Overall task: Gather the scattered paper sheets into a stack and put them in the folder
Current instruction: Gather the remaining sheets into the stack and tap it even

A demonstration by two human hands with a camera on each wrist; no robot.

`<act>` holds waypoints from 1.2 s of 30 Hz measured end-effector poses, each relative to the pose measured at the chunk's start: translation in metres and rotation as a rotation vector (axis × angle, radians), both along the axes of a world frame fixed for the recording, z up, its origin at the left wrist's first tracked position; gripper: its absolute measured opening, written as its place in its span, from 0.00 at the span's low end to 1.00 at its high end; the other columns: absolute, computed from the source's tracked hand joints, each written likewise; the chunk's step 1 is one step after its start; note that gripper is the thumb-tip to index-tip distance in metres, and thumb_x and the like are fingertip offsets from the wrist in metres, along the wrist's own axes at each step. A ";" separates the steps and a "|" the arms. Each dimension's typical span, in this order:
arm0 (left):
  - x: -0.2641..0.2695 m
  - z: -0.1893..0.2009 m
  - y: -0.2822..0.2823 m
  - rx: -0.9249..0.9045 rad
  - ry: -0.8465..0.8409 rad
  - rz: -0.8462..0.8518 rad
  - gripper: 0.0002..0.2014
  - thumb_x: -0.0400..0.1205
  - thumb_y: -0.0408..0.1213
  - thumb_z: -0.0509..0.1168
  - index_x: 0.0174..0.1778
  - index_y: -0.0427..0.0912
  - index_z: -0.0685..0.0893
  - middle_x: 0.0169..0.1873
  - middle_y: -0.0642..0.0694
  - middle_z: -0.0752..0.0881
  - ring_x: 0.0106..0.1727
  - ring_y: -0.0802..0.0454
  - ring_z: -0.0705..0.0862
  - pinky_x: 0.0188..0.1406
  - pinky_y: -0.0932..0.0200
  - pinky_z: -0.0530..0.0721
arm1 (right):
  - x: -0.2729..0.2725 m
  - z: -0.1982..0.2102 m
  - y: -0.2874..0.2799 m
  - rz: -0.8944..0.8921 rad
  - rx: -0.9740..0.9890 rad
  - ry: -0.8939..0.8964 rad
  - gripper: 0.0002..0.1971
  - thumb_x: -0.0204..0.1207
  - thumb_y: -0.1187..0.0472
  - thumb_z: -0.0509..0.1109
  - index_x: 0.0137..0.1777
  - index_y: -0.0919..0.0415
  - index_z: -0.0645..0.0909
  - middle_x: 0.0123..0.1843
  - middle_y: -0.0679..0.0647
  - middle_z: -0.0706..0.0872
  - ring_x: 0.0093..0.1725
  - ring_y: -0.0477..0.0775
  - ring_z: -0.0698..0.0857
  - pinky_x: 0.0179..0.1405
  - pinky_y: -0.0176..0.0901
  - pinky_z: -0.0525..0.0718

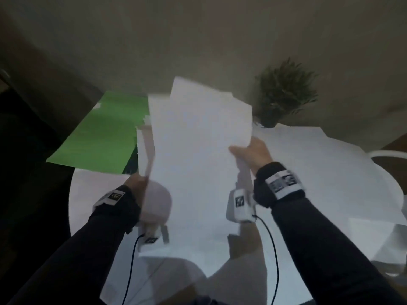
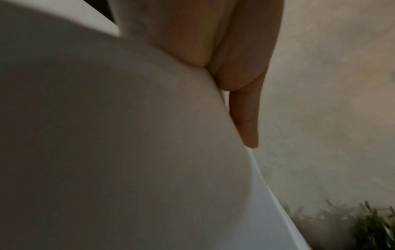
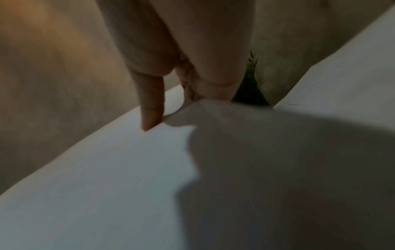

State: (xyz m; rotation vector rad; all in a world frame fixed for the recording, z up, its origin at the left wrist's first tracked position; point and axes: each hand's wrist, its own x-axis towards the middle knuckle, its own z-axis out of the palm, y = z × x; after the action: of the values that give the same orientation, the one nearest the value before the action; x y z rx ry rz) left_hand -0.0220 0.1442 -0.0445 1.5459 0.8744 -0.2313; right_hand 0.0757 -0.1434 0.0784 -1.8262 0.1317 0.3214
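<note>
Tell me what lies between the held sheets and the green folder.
Nothing visible does. Both the left hand and right hand hold the sheets raised, and the green folder lies open just left of them.

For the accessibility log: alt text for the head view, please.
Both hands, left hand and right hand, hold a loose bundle of white paper sheets raised above a white table. A green folder lies at the far left, a small plant at the far right.

A round white table (image 1: 83, 208) carries a green folder (image 1: 105, 137), loose paper sheets (image 1: 319, 164) and a potted plant (image 1: 284, 95).
</note>
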 end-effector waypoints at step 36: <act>0.030 0.133 -0.035 -0.240 -0.633 -0.202 0.30 0.63 0.36 0.81 0.61 0.37 0.84 0.54 0.42 0.89 0.59 0.42 0.86 0.67 0.43 0.78 | -0.003 0.040 -0.008 0.016 0.292 -0.238 0.22 0.69 0.70 0.77 0.64 0.64 0.80 0.60 0.58 0.87 0.58 0.55 0.86 0.59 0.46 0.84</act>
State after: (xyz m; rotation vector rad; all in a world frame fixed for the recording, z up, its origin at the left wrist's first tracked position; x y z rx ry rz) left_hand 0.0078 0.1093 0.0884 1.3598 0.1848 0.0163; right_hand 0.0724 -0.1515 0.1181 -1.5621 -0.0922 0.1241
